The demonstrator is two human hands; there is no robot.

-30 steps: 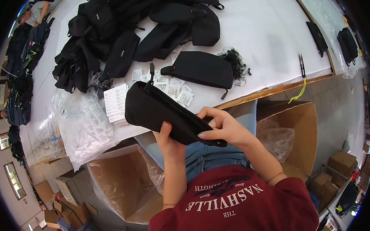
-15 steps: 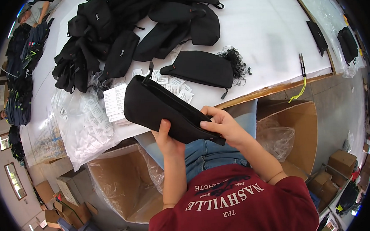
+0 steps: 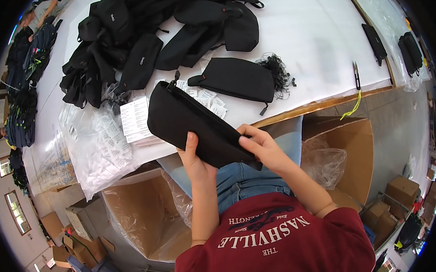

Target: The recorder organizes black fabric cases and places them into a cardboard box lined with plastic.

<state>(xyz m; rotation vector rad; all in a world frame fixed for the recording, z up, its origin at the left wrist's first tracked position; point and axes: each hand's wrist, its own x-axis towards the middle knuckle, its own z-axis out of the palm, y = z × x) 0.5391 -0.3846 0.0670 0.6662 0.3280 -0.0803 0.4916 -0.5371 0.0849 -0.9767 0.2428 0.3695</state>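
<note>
A black zippered pouch (image 3: 177, 116) is held at a slant over the table's near edge, its zip side partly gaping. My left hand (image 3: 198, 161) is closed on its lower edge, thumb on the front face. Near the pouch's right end, my right hand (image 3: 263, 146) pinches the edge beside the opening. The zip pull stands up at the far left end. Just beyond lie small white printed labels (image 3: 211, 99) and another black pouch (image 3: 237, 81), flat on the white table (image 3: 317, 47). A tangle of black strings (image 3: 276, 74) rests against that pouch.
Black pouches are heaped (image 3: 140, 61) at the far left. A clear bag of labels (image 3: 102, 147) and a printed sheet (image 3: 135, 118) lie at left. Thread snips (image 3: 356, 77) with a yellow cord lie at the right edge. Cardboard boxes (image 3: 359, 153) stand below. Another person (image 3: 43, 9) is far left.
The pouch has turned slightly in my hands and its right end has shifted a little left. My right thumb has moved slightly along the opening. The person at far left has leaned.
</note>
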